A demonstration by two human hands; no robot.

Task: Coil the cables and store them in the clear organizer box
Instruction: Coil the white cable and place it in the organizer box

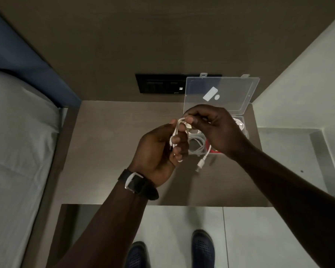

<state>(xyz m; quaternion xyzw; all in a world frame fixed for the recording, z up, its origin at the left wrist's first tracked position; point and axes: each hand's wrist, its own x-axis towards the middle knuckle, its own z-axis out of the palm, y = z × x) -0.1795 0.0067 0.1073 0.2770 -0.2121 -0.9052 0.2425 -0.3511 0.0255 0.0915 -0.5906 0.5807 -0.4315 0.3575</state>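
My left hand (159, 149) holds a small coil of white cable (177, 128) above the bedside table, fingers curled round its loops. My right hand (213, 126) pinches the top of the same coil between thumb and fingers. The cable's free end with a USB plug (200, 163) hangs down below my right hand. Behind my hands stands the clear organizer box (244, 122) with its lid (220, 91) upright and open. Inside it lie a coiled white cable (197, 142) and something red (208, 147), partly hidden by my right hand.
The brown bedside table (104, 151) runs between a bed (17, 142) on the left and a pale wall (298, 84) on the right. A black socket panel (159, 84) sits on the back wall. My feet in dark shoes (202, 248) stand on pale floor tiles.
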